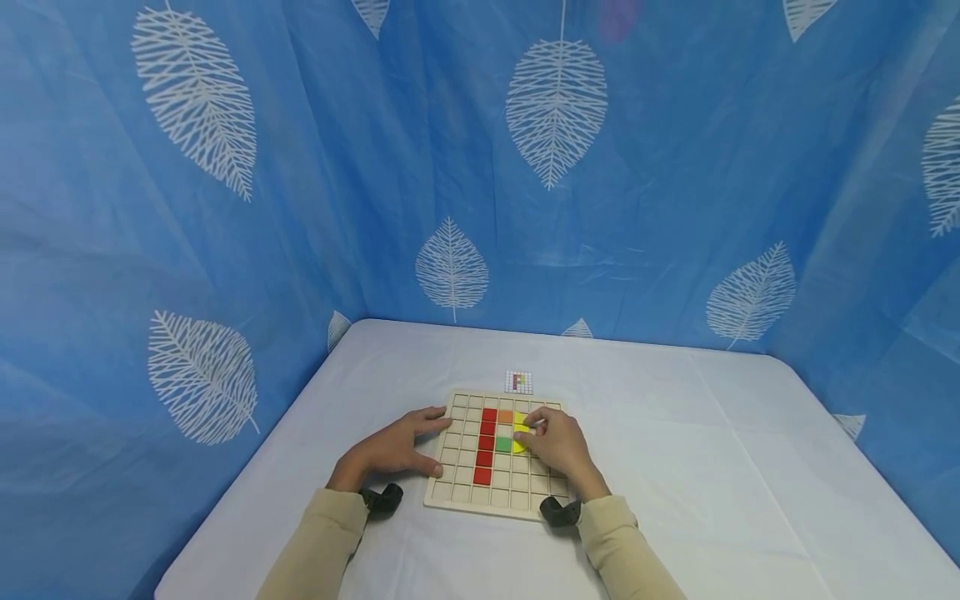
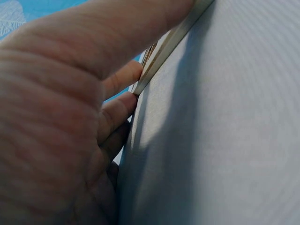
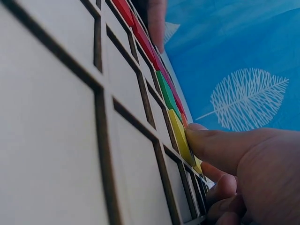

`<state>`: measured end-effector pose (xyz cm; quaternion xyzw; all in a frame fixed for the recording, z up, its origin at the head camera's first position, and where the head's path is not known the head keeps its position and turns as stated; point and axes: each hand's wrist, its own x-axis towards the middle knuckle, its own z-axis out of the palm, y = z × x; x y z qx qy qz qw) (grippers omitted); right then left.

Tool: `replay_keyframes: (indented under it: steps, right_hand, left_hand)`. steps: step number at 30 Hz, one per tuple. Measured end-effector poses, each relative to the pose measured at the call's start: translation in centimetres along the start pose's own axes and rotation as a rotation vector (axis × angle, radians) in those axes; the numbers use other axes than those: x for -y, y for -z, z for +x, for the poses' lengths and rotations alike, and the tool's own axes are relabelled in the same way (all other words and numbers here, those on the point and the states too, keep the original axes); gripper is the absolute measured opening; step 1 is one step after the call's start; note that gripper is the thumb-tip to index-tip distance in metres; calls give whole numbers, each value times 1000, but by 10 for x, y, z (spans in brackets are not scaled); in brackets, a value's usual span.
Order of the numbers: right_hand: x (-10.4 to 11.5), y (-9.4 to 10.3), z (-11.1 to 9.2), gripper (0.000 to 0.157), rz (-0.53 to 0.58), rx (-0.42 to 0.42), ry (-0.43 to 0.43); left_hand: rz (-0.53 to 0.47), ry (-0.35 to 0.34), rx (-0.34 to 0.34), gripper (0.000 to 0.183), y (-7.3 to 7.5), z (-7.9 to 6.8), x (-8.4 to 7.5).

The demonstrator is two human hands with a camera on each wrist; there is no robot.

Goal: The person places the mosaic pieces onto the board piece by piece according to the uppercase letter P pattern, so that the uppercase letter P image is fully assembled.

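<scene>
A square wooden grid board (image 1: 460, 493) lies on the table. A column of red tiles (image 1: 486, 440), an orange tile (image 1: 506, 416), a green tile (image 1: 503, 444) and yellow tiles (image 1: 519, 447) with a rounded outline sit in it. My right hand (image 1: 561, 443) is over the yellow tiles. Its thumb and forefinger pinch at one yellow tile (image 3: 180, 136), the thumb touching it in the right wrist view; its far side is hidden. My left hand (image 1: 396, 446) spreads its thumb and fingers along the board's left edge (image 2: 159, 58), touching it.
Behind the board lies a small card (image 1: 519, 382) printed with a coloured grid pattern. A white cloth covers the table (image 1: 720, 467). Blue curtains (image 1: 637, 208) with white leaf prints stand round its back and sides.
</scene>
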<state>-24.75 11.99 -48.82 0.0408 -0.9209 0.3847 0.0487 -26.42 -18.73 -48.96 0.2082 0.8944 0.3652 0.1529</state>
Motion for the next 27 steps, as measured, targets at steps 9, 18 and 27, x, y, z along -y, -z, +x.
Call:
replay_keyframes:
  steps: [9,18,27]
  right_hand:
    - [-1,-4,5,27,4,13,-13]
    - [-7,2,4,22,101,14,0]
    - [-15,44,8,42,167,-224,32]
  left_hand:
    - [-3,4,-9,94,2,0,3]
    - [4,13,-3,94,-5,-1,4]
    - [59,-59,-119,76,0,-1,-4]
